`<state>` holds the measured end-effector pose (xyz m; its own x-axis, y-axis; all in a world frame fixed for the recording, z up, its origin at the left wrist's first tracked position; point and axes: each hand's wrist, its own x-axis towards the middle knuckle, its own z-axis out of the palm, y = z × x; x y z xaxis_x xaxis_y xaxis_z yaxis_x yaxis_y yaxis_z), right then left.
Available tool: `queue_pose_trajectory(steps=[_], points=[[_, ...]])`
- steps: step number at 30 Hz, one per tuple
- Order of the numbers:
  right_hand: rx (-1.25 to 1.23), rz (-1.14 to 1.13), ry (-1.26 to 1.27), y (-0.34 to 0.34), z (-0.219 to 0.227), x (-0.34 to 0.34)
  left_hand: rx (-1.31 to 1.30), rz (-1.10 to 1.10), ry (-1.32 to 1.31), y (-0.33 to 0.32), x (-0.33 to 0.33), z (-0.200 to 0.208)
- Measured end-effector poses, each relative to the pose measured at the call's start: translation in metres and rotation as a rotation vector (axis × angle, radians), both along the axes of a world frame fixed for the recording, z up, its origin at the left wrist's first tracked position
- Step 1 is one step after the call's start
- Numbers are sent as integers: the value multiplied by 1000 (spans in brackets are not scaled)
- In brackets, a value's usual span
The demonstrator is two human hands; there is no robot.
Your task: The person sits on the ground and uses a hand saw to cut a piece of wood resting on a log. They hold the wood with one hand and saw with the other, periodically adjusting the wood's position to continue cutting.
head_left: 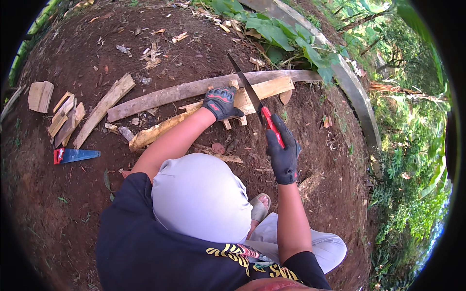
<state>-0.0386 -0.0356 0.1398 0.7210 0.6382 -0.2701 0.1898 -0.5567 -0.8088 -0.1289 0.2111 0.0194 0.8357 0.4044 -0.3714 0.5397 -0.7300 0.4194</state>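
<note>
In my right hand point(283, 154), in a dark glove, the red handle of a handsaw point(249, 89) is gripped. Its long dark blade points up and away to the left, crossing over a pale split piece of wood point(272, 88); whether the teeth touch it I cannot tell. My left hand point(221, 103), gloved in black with red trim, is closed over the wood just left of the blade. Small wooden stakes point(242, 119) show beside that hand. A long rough log point(160, 130) runs under my left forearm, its far end hidden by the arm and glove.
A long weathered plank point(184, 90) lies behind the work. At the left are split wood pieces point(65, 119), a block point(41, 96) and a second handsaw point(77, 155) with a blue blade. Leafy plants point(276, 34) and a concrete edge point(357, 94) border the soil.
</note>
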Motion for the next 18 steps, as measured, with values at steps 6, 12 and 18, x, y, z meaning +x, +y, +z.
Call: queue_pose_trajectory(steps=[6,12,18], points=[[42,-4,51,0,-12,2,-12,-80,40,2,-3,0],[11,12,82,-15,-7,-1,49,-36,7,-5,-3,-2],[-117,36,34,-66,53,-21,47,-39,50,-4,-2,4]])
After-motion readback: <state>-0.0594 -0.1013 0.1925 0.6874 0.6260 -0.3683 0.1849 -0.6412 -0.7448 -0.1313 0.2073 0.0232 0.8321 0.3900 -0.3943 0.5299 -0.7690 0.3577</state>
